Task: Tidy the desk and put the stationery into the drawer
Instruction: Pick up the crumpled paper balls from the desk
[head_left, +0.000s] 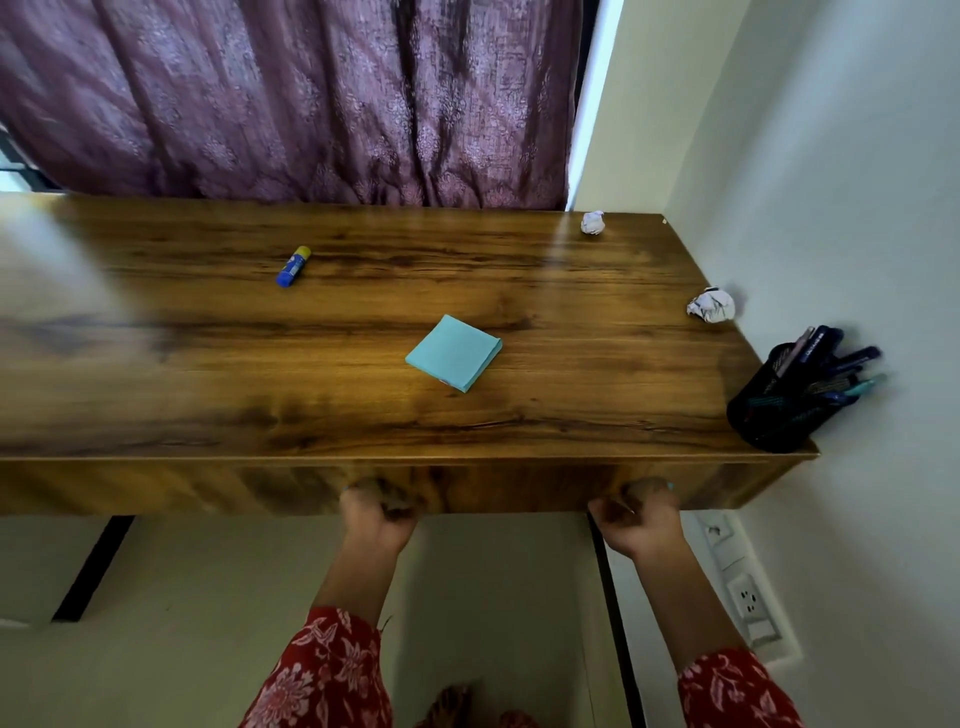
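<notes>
Head view — I see left hand (378, 512) and right hand (641, 514) curled under the closed drawer front (493, 488) — sticky-note pad (453, 352) lies beyond, between them.

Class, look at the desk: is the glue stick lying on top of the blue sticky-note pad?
No. The glue stick lies on bare wood toward the back left, well apart from the sticky-note pad.
</notes>
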